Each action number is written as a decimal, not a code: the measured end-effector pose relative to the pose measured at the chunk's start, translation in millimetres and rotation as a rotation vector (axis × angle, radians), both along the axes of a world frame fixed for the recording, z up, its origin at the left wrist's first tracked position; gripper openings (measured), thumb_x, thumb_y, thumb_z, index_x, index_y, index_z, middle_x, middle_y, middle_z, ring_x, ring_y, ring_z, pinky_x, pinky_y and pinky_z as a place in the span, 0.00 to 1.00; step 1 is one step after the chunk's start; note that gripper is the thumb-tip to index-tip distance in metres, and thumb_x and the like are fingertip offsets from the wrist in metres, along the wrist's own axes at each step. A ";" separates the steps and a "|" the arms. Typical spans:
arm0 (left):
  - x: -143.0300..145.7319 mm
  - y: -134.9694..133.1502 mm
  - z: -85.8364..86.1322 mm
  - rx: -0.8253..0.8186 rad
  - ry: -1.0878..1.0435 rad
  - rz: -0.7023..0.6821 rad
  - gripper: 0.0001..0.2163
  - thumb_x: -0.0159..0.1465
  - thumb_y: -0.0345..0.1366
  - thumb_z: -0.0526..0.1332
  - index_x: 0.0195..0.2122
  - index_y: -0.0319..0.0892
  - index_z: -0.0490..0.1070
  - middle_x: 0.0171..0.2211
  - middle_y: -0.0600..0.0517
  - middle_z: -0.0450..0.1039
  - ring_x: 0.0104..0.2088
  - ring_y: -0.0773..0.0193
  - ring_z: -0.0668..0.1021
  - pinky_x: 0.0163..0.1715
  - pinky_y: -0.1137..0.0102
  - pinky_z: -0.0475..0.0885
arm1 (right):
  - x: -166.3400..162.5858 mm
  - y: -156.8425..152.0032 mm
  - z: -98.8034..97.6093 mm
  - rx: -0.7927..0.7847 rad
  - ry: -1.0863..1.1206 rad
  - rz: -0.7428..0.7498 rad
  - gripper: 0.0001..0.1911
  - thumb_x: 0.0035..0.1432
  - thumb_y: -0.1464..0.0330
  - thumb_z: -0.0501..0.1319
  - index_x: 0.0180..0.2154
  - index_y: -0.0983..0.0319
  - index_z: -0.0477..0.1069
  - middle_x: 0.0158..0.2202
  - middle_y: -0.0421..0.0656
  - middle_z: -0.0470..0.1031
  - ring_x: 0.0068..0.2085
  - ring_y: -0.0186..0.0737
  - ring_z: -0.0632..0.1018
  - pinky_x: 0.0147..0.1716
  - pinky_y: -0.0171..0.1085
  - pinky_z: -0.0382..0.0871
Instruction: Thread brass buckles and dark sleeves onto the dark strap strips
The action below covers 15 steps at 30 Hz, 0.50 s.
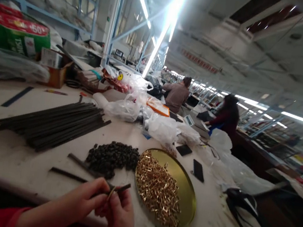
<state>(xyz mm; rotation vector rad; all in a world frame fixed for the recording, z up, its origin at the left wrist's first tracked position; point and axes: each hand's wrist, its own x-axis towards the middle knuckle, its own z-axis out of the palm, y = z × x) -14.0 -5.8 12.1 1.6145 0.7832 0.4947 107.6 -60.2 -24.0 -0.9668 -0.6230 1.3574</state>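
My left hand (94, 195) and my right hand (121, 208) meet at the table's front edge, fingers pinched together. Between them is a dark narrow strip (125, 188), its end poking out past my right fingers. A small gold metal loop (112, 191) sits around the strip at my fingertips. Another dark strip (67, 174) runs out to the left of my left hand; whether it joins the held one is hidden. Just beyond lies a heap of small black pieces (112, 156). Right of my hands, a round gold tray (188, 197) holds many gold metal loops (158, 188).
A bundle of long dark strips (51, 124) lies on the left of the table, with a dark ruler-like bar (17, 96) beyond. Plastic bags (163, 127) pile up at the back. A black phone-like slab (198, 170) lies right of the tray. Two people (176, 94) work farther off.
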 end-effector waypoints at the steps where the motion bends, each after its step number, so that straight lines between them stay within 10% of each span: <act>1: 1.0 0.1 -0.5 -0.036 -0.016 -0.011 0.11 0.58 0.44 0.54 0.29 0.41 0.64 0.23 0.56 0.68 0.25 0.66 0.71 0.27 0.73 0.67 | -2.1 -1.5 0.3 0.006 -0.002 -0.013 0.18 0.48 0.56 0.64 0.33 0.61 0.64 0.22 0.35 0.67 0.21 0.28 0.67 0.21 0.30 0.60; 8: 2.5 -1.0 6.1 -0.163 -0.010 -0.023 0.10 0.58 0.43 0.56 0.30 0.41 0.63 0.23 0.58 0.66 0.26 0.68 0.69 0.25 0.75 0.64 | -6.2 -6.9 10.6 0.015 -0.132 -0.085 0.14 0.53 0.58 0.60 0.30 0.63 0.64 0.24 0.35 0.66 0.23 0.27 0.64 0.23 0.29 0.59; 15: 9.0 0.7 -4.8 -0.166 0.001 0.030 0.16 0.53 0.52 0.56 0.25 0.42 0.62 0.21 0.57 0.66 0.22 0.68 0.67 0.23 0.74 0.63 | -1.3 4.4 -24.5 0.054 -0.299 -0.111 0.20 0.50 0.49 0.58 0.27 0.60 0.63 0.19 0.35 0.64 0.18 0.29 0.63 0.17 0.30 0.57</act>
